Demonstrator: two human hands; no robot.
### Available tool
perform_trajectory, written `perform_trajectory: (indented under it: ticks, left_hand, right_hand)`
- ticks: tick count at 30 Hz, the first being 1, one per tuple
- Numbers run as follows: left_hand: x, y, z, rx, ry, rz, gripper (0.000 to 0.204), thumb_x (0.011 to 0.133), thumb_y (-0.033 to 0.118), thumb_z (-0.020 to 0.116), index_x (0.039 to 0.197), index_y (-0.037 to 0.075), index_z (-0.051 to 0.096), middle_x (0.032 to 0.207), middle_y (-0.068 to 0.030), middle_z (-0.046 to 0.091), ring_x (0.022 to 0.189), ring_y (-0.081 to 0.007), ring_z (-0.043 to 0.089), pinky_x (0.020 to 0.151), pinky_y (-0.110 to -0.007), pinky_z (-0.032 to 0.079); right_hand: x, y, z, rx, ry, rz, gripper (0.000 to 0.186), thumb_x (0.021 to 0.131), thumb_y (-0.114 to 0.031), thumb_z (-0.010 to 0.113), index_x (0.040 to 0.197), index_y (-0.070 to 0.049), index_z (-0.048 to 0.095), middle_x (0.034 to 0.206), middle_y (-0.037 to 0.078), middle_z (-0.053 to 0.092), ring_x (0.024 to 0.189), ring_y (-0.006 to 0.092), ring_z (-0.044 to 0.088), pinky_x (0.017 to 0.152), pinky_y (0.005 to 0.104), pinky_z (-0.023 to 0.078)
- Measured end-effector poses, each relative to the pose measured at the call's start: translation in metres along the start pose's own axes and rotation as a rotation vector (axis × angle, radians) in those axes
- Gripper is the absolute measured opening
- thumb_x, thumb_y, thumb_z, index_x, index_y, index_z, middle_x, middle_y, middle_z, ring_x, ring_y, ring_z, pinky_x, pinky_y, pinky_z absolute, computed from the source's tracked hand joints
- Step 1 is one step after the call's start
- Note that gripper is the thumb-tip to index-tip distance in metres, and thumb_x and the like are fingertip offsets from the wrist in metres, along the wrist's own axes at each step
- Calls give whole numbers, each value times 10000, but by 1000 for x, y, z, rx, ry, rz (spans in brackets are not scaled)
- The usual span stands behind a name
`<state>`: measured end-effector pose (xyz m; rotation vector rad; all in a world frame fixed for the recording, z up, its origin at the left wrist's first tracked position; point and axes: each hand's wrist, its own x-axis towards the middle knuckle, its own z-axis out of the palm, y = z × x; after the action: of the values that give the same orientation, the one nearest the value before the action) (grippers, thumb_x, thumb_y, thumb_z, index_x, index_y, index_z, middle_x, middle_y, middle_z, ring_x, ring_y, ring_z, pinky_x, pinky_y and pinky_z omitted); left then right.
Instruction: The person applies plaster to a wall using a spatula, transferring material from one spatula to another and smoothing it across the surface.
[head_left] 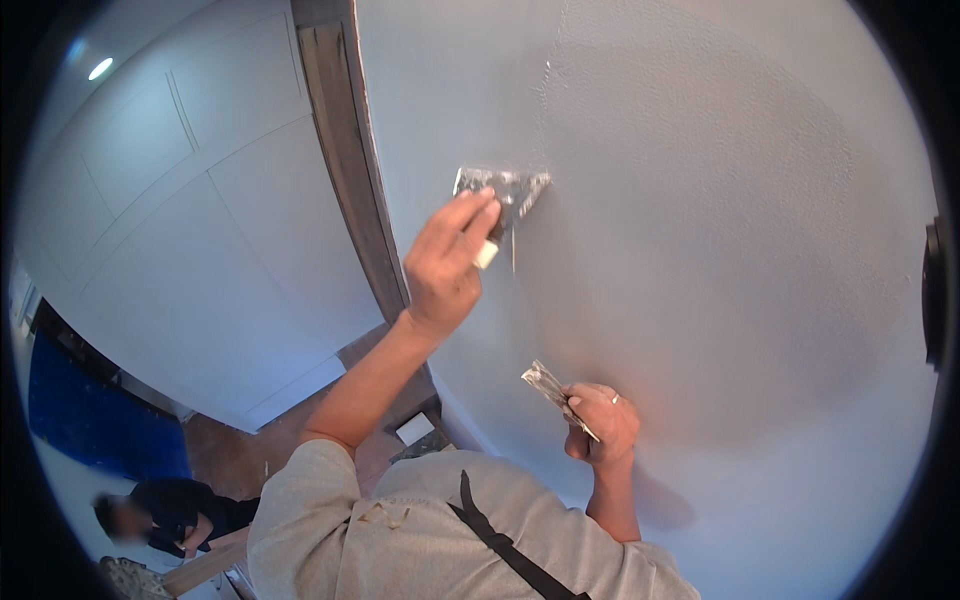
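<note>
My left hand (443, 268) is closed on a putty knife (519, 188) with a pale handle end; its broad, smeared blade is against the pale painted wall (440, 90). A large, slightly textured, darker patch (720, 200) covers the wall to the right of the blade. Lower and to the right, my right hand (606, 428) grips a second scraper (543, 381), its dirty blade pointing up and left, close to the wall. A short thin line shows on the wall just below the left knife; I cannot tell what it is.
A dark wooden trim (340, 140) runs beside the wall, next to white panelling (210, 230). At lower left lie a blue sheet (85, 390) and a small white object (415, 429) on the floor. A person in dark clothing (185, 505) is at the bottom left, near a wooden piece (200, 568).
</note>
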<state>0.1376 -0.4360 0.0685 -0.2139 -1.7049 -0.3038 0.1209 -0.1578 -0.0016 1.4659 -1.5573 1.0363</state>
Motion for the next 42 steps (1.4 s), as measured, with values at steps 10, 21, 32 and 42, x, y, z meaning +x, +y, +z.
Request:
perform_trajectory:
  ticks: [10, 21, 32, 42]
  left_hand:
    - [-133, 26, 9, -6, -175, -129, 491, 756, -144, 653, 1180, 83, 754, 1206, -117, 712, 1118, -326, 705, 931, -396, 599]
    - [-158, -93, -8, -369, 95, -1276, 243, 1033, 115, 589, 1191, -50, 672, 1013, -125, 733, 869, -198, 724, 741, -330, 621]
    - [-16, -30, 1, -495, 2, -950, 339, 999, 186, 657, 1224, -67, 677, 1174, -140, 670, 890, -169, 712, 735, -342, 633]
    - [-6, 43, 7, -61, -121, 55, 405, 818, 7, 780, 1213, -50, 708, 1227, -171, 644, 904, -236, 692, 594, -281, 604]
  right_hand:
    - [3, 6, 0, 19, 9, -55, 346, 796, 37, 603, 1132, -38, 570, 969, 140, 743, 742, 262, 742, 509, 310, 498]
    - [8, 3, 1, 23, 37, -68, 419, 718, 69, 624, 1121, -36, 576, 917, 137, 735, 707, 259, 733, 493, 302, 492]
    - [5, 6, 3, 38, 62, -62, 344, 774, 17, 645, 1110, -36, 589, 917, 137, 739, 716, 267, 736, 503, 313, 503]
    - [-5, 6, 9, 182, 194, -24, 233, 955, -189, 718, 1108, -75, 584, 942, 130, 755, 746, 275, 756, 560, 316, 578]
